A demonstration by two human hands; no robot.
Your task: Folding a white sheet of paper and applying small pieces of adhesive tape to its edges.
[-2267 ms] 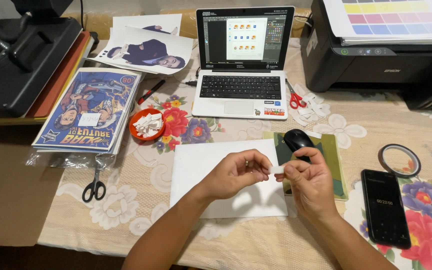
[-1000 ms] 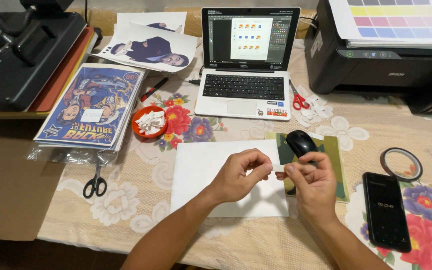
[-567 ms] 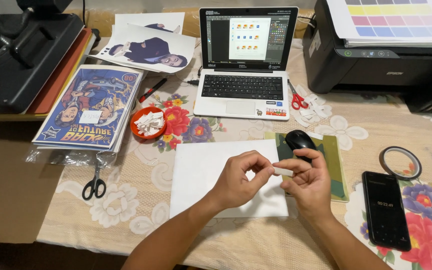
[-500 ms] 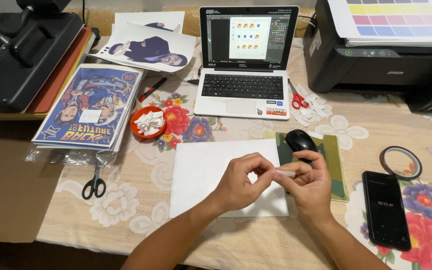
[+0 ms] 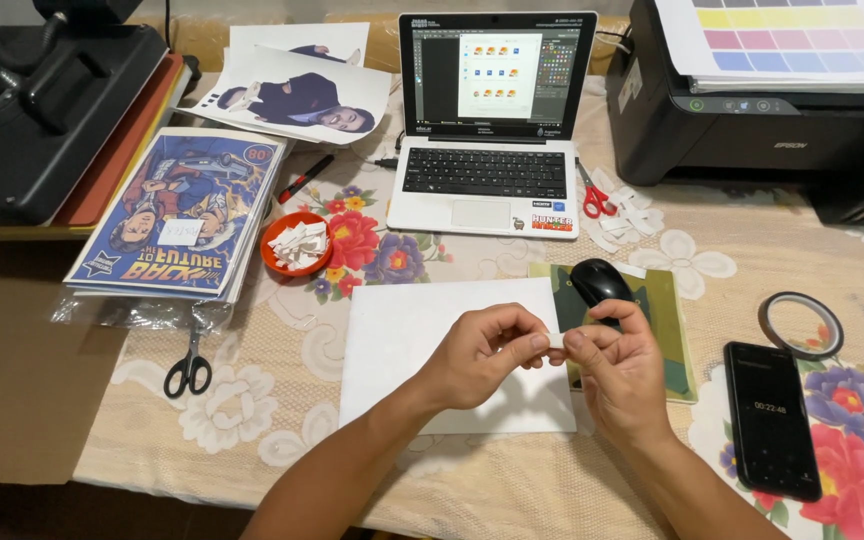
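Left hand: left hand (image 5: 482, 355) curled, thumb and forefinger pressed together on the left end of a small white paper piece (image 5: 556, 341); hovers over the white sheet (image 5: 402, 340).
Right hand: right hand (image 5: 624, 372) curled, fingertips pinching the right end of the same piece; thumb tip meets the left hand's fingertips.
Paper piece, location: held between both hands, above the right edge of the white sheet, just below the black mouse (image 5: 600, 281). Mostly hidden by fingers; only a small bit shows.
Paper piece, orientation: long axis appears to run left-right, roughly level with the table edge, one end in each hand. Which end is front cannot be told; too little exposed.
Under the hands: white sheet lies flat on the floral tablecloth (image 5: 282, 420); its right edge overlaps a green mat (image 5: 677, 330) that carries the mouse.
Right of hands: black phone (image 5: 772, 420) flat, screen up; tape roll (image 5: 800, 325) just above it.
Left of hands: black-handled scissors (image 5: 189, 365) on the cloth, blades pointing away from the person; orange bowl (image 5: 294, 247) with white scraps; stack of printed posters (image 5: 182, 215) in plastic.
Far side: open laptop (image 5: 492, 130), red-handled scissors (image 5: 595, 198) beside loose white scraps, black printer (image 5: 772, 110) at right, heat press (image 5: 42, 100) at left.
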